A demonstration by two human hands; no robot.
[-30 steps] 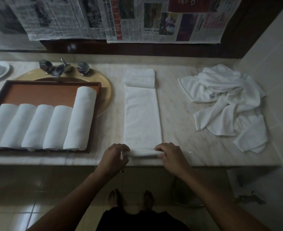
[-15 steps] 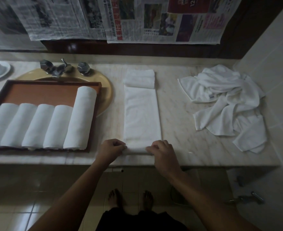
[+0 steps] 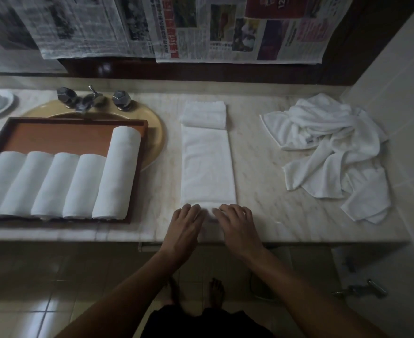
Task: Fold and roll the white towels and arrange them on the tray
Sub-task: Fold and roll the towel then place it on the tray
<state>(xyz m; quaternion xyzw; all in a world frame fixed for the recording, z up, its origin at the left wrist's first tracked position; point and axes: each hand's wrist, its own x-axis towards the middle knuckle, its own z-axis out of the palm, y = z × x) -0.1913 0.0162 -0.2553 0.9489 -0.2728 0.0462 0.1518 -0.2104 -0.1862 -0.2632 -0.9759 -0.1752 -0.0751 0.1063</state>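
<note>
Marble counter [image 3: 262, 211]: I count 6 rolls [image 3: 84, 184] on tray [image 3: 67, 140]; left hand [image 3: 184, 228], right hand [image 3: 237, 228] press flat-fingered on folded towel [image 3: 207, 167], roll barely begun; loose pile [image 3: 327, 147] waits.

6 rolled towels [image 3: 84, 184] are lying side by side in 1 tray [image 3: 67, 121], the leftmost being cut off by the frame edge. 1 long folded towel [image 3: 207, 167] is lying flat on 1 counter [image 3: 262, 191], with 1 small folded towel [image 3: 204, 114] sitting at its far end. 1 heap of loose towels [image 3: 330, 147] is lying to the right, its number being impossible to tell. 2 hands, the left hand [image 3: 184, 228] and the right hand [image 3: 237, 228], are pressing flat on the near end. 2 tap knobs [image 3: 65, 95] are flanking 1 spout [image 3: 89, 101] over 1 sink [image 3: 157, 132].
</note>
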